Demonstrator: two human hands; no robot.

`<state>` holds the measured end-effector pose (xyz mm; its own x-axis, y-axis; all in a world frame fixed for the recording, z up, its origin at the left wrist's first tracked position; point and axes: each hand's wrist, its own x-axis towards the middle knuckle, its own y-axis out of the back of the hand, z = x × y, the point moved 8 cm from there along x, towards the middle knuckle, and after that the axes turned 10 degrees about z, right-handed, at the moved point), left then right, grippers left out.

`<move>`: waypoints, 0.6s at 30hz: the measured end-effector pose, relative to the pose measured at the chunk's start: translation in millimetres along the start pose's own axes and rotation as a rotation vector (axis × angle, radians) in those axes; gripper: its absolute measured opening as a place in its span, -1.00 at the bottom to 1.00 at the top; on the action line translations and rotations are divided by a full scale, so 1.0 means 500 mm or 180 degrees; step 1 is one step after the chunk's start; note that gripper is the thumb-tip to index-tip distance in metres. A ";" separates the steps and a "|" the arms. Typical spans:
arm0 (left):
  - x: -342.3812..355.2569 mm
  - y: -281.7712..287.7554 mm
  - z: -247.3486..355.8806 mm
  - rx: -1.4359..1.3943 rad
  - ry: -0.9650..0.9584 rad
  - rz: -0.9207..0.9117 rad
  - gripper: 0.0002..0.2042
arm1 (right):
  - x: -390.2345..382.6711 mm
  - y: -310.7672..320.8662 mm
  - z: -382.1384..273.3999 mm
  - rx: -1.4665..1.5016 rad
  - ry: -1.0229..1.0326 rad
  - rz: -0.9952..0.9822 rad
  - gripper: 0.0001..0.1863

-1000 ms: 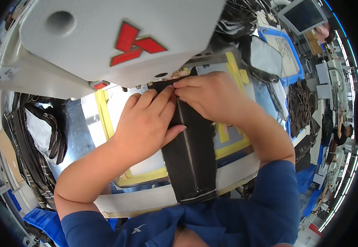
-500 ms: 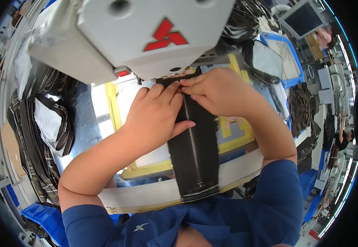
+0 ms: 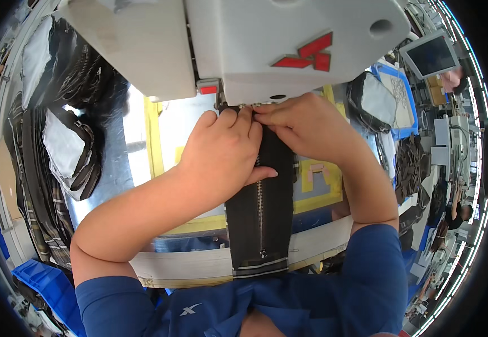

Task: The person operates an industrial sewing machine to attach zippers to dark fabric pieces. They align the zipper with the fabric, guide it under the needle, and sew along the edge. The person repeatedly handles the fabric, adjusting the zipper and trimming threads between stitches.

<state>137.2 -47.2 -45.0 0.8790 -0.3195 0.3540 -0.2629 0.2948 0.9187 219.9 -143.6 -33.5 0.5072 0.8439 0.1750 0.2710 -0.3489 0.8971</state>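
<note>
A white sewing machine head (image 3: 317, 73) overhangs the work. Beneath it a long black fabric strip (image 3: 252, 224) with a metal zipper (image 3: 260, 205) runs toward me over a metal bed (image 3: 199, 241) edged with yellow tape. My left hand (image 3: 221, 149) lies on the strip with bent fingertips near the presser area and thumb stretched out across the zipper; it is open. My right hand (image 3: 305, 129) pinches the strip's far end, close beside my left fingertips under the machine. The needle and the fingertips' exact contact are partly hidden.
Dark zipped pieces (image 3: 69, 157) are piled at left, above a blue crate (image 3: 47, 292). At right are a padded piece (image 3: 367, 104), a blue tray (image 3: 401, 95), dark cut pieces (image 3: 409, 165) and a monitor (image 3: 429, 53). Other workers (image 3: 457, 213) sit along the far right benches.
The view has shifted, so the machine head appears farther right. Both hands and the strip's far end sit closer under the machine head, my fingertips partly slipping behind its lower edge.
</note>
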 end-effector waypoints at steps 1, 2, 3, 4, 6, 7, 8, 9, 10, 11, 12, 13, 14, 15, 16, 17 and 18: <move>-0.001 -0.001 0.000 -0.0005 0.0008 -0.0010 -0.25 | 0.000 0.001 -0.002 0.0016 -0.0002 0.0018 -0.70; -0.002 -0.003 0.000 -0.0010 0.0018 -0.0020 -0.23 | 0.000 -0.001 -0.003 0.0033 -0.0002 0.0035 -0.68; -0.001 -0.002 -0.002 -0.0009 0.0028 -0.0026 -0.22 | 0.000 -0.002 -0.003 0.0005 0.0010 0.0079 -0.69; 0.001 -0.002 -0.003 0.0007 0.0064 -0.0143 -0.22 | -0.001 -0.004 -0.004 -0.0023 0.0022 0.0121 -0.69; 0.003 0.001 -0.004 0.0039 0.0139 -0.0382 -0.20 | 0.000 -0.009 -0.009 -0.0134 0.0036 0.0175 -0.70; 0.001 0.001 -0.005 0.0058 0.0149 -0.0353 -0.21 | 0.002 -0.013 -0.014 -0.0218 0.0037 0.0186 -0.70; -0.001 0.001 -0.007 0.0076 0.0158 -0.0325 -0.21 | 0.003 -0.015 -0.016 -0.0301 0.0036 0.0198 -0.71; 0.000 0.003 -0.009 0.0097 0.0161 -0.0291 -0.21 | 0.002 -0.015 -0.014 -0.0330 0.0011 0.0169 -0.70; 0.000 0.002 -0.010 0.0020 0.0183 -0.0323 -0.21 | 0.001 -0.015 -0.012 -0.0358 -0.0015 0.0140 -0.70; 0.001 0.000 -0.010 -0.0057 0.0205 -0.0356 -0.21 | 0.000 -0.016 -0.010 -0.0385 -0.0040 0.0111 -0.70; 0.001 -0.002 -0.010 -0.0138 0.0228 -0.0385 -0.21 | -0.002 -0.014 -0.006 -0.0343 -0.0041 0.0150 -0.70; 0.004 0.000 -0.008 -0.0195 0.0198 -0.0299 -0.21 | -0.006 -0.012 -0.001 -0.0300 -0.0041 0.0188 -0.70; 0.008 0.002 -0.007 -0.0252 0.0169 -0.0214 -0.21 | -0.010 -0.008 0.003 -0.0257 -0.0039 0.0225 -0.71; 0.007 0.004 -0.007 -0.0301 0.0155 -0.0140 -0.21 | -0.014 -0.009 0.006 -0.0274 -0.0045 0.0226 -0.71; 0.008 0.001 -0.007 -0.0294 0.0161 -0.0157 -0.21 | -0.019 -0.009 0.008 -0.0292 -0.0050 0.0227 -0.71; 0.009 0.000 -0.006 -0.0287 0.0168 -0.0174 -0.21 | -0.021 -0.010 0.008 -0.0309 -0.0054 0.0228 -0.71; 0.010 -0.001 -0.004 -0.0279 0.0163 -0.0190 -0.21 | -0.020 -0.010 0.004 -0.0292 -0.0036 0.0226 -0.72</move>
<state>142.8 -47.0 -43.8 0.9118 -0.2929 0.2877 -0.1757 0.3550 0.9182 215.2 -151.4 -40.8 0.5319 0.8135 0.2352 0.1584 -0.3684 0.9161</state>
